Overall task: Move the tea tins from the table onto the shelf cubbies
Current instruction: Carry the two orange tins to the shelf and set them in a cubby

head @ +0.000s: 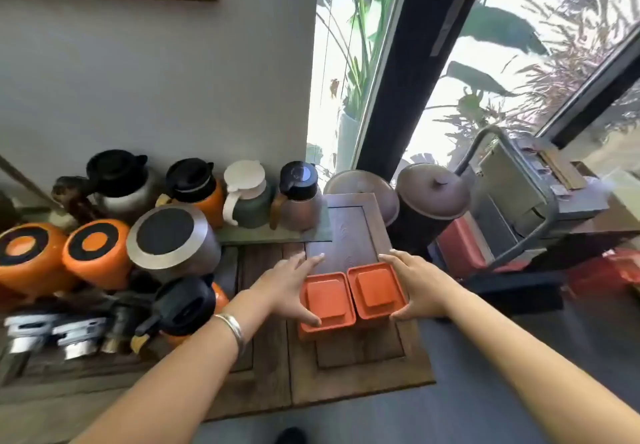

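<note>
Two orange square tea tins stand side by side on a dark wooden table (349,235), touching each other. The left tin (327,300) has my left hand (287,284) pressed flat against its left side, thumb on the lid's near corner. The right tin (375,289) has my right hand (420,287) against its right side, thumb at its near corner. Both hands squeeze the pair between them with fingers stretched forward. A silver bangle sits on my left wrist. No shelf cubbies are in view.
Several thermos jugs and kettles (194,187) crowd the table's left side, with orange canisters (95,249) and a steel one (171,239) lying nearer. Two brown lidded jars (431,197) stand behind the tins. A grey machine (519,194) and a window are at the right.
</note>
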A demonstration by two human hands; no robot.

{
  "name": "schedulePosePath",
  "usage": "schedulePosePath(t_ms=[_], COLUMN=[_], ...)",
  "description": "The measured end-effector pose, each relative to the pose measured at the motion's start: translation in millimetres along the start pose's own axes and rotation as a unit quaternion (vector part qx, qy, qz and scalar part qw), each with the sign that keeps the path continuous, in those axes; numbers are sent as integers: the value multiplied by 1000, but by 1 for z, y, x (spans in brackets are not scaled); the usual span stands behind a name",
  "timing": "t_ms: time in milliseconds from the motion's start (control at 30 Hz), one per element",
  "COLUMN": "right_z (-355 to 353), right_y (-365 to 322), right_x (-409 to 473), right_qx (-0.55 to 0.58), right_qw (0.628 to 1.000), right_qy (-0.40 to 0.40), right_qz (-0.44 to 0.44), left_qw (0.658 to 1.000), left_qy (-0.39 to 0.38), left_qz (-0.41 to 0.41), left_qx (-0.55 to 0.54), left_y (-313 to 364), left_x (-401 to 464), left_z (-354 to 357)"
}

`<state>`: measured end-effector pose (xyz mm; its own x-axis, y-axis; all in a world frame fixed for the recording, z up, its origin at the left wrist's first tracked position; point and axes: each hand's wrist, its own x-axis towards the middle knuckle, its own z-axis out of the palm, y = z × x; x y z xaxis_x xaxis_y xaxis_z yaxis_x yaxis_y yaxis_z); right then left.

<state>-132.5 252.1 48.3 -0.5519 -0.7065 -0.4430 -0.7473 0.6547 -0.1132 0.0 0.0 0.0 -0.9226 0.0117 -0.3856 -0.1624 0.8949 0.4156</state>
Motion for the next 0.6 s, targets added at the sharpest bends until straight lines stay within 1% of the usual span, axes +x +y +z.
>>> schedulePosePath(t_ms=[100,200,300,367,600], right_z=[18,37,54,63,78], right_y=[10,18,30,39,52], right_x=[20,42,56,62,72], right_qx=[-56,-80,-62,-46,-37], right_qw=[998,995,996,997,994], right_qy=[-11,-14,-24,-22,30], right_qz=[-29,-52,-52,-56,-97], left_qw=[999,998,997,996,990], left_qy=[-1,9,16,35,80], left_qz=[-32,-47,-61,-62,-45], left_qx=[29,42,40,44,104], left_y=[-1,-4,-6,-6,2], left_x=[0,7,16,20,36], left_z=[20,45,63,72,82])
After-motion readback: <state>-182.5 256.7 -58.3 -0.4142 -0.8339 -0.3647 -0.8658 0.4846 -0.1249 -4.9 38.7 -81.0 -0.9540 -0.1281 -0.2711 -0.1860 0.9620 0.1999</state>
